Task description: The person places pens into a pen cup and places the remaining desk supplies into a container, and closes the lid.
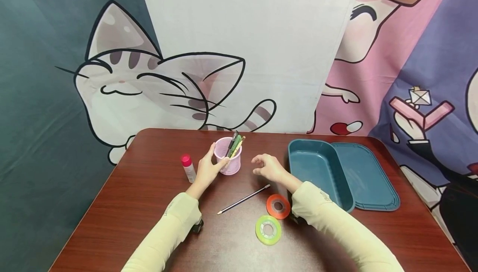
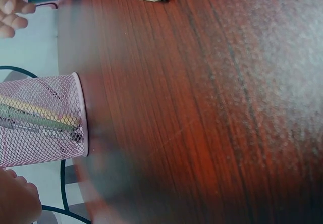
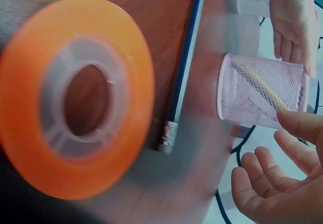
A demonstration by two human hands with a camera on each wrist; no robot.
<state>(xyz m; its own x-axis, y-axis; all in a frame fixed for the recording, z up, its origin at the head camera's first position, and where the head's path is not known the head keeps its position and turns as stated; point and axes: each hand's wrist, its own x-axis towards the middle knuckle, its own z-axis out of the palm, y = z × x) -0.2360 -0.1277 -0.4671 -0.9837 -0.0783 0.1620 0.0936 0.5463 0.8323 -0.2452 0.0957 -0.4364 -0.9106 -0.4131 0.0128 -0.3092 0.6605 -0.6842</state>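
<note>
A pink mesh pen cup (image 1: 230, 166) stands upright toward the back of the table, holding several pens and a yellow pencil (image 1: 238, 147). My left hand (image 1: 208, 169) is at the cup's left side, thumb reaching across its front near the rim and the other fingers along its side. To the cup's right, my right hand (image 1: 269, 167) hovers with relaxed, spread fingers and nothing in them. A dark blue pencil (image 1: 243, 199) lies on the table in front of the cup, its eraser end toward the right hand. Left of the left hand stands a glue stick (image 1: 189, 170) with a red cap.
An orange tape roll (image 1: 269, 207) lies below the right wrist, with a yellow-green tape roll (image 1: 258, 230) nearer the front. On the right are a teal bin (image 1: 317, 168) and its teal lid (image 1: 369, 176), which sits partly behind the bin. A printed cloth backdrop (image 1: 242, 23) hangs behind the table.
</note>
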